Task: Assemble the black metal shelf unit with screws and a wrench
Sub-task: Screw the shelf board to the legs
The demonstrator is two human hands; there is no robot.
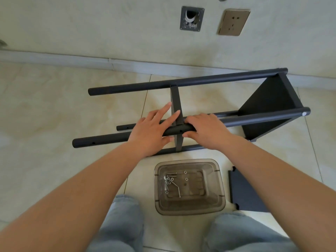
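Floor tiles (54, 99) carry the black shelf frame (200, 82), lying on its side near the wall. Your left hand (151, 130) lies over the near post (101, 140), fingers straight, thumb under it. Just right of the shelf panel (177, 110) (seen edge-on), your right hand (207, 130) curls round the same post. Below, a clear tub (214, 206) holds screws (171, 173), washers and a hex key (177, 188); a loose black panel (243, 193) lies beside it.
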